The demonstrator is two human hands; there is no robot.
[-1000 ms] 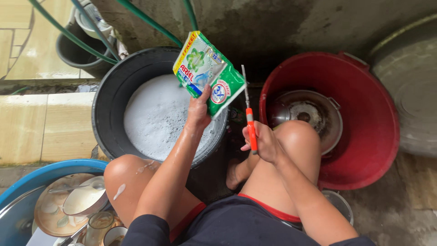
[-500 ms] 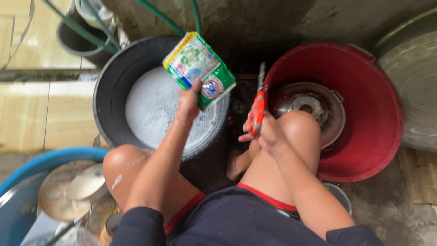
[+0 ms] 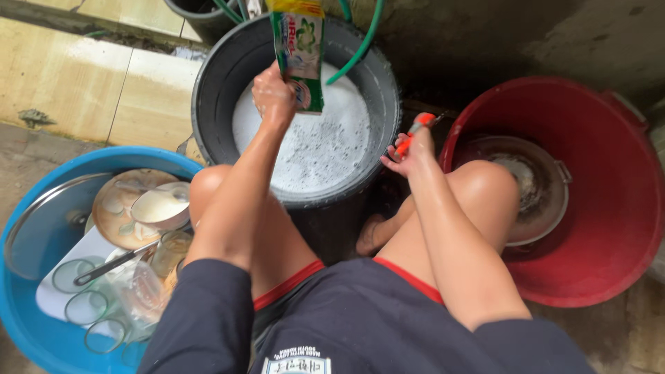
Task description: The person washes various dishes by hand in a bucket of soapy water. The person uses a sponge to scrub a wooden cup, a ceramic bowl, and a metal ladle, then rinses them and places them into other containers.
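Setting: outdoor household washing area. Evidence: rough concrete floor (image 3: pixel 623 332); stained wall; round black plastic tub of suds (image 3: pixel 215 90); blue plastic basin (image 3: pixel 28 318) of dirty plates and glasses; red plastic tub (image 3: pixel 623 173); green hose (image 3: pixel 357 45).

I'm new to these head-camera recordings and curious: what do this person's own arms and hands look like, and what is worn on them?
Both arms are bare from above the elbow down, with short dark navy sleeves ending there. The left hand and right hand wear no gloves, and no rings, watch or bracelets show. The left forearm looks wet and glistening.
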